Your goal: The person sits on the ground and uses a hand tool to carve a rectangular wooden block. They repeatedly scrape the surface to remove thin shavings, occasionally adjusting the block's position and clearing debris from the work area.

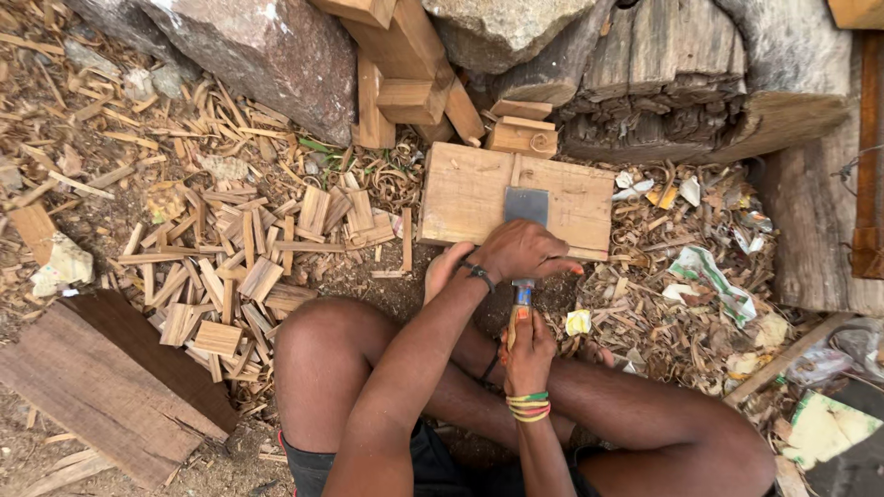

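Chisel point(525, 230): middle of shaft covered by the left hand point(525, 250), handle wrapped by the right hand point(528, 354); only blade and a short neck are seen. Dark plank point(110, 387) is cut off at 8 o'clock. Log point(810, 166) is clipped at 3 o'clock. Scraps at 4 o'clock cannot be identified.

The right hand point(528, 354) grips the yellow handle point(516, 322) of a broad chisel point(526, 207), and the left hand point(522, 250) presses down just beyond that grip, over the neck of the tool. The grey blade lies flat on a pale wooden board point(465, 193) ahead of both hands. Wood chips point(249, 258) are heaped off to the left of the grip, shavings and paper scraps point(704, 271) to its right
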